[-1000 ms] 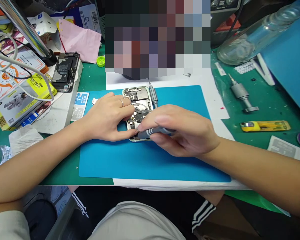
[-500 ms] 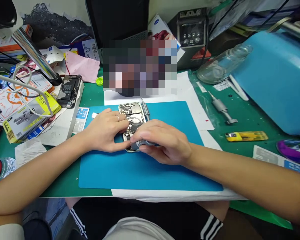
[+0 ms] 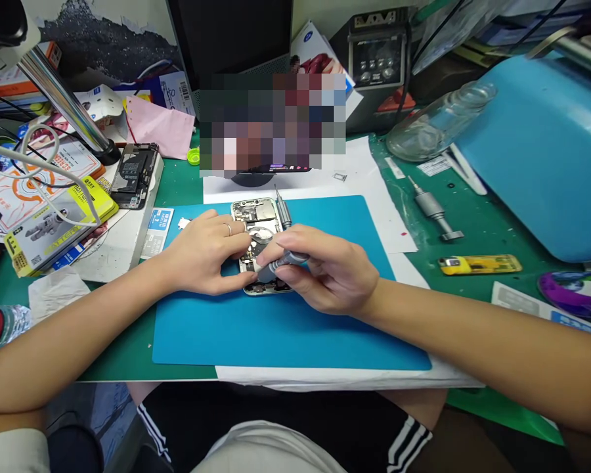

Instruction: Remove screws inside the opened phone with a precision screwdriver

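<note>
An opened smartphone with its inner parts bare lies on the blue mat. My left hand, a ring on one finger, grips the phone's left side with thumb and fingers. In my right hand is a grey screwdriver, pinched between thumb and fingers and slanted over the phone's lower end. Its tip cannot be made out. Another grey screwdriver lies along the phone's upper right edge. A small pale piece sits just beyond my left hand.
A second opened phone rests on a white box at left, beside battery boxes and a lamp pole. To the right are a grey screwdriver, a yellow lighter and a glass jar. A blurred-out screen stands behind.
My right hand has tilted the screwdriver, so more of its handle shows over the phone. My left hand keeps its hold. The whole view has shifted slightly.
</note>
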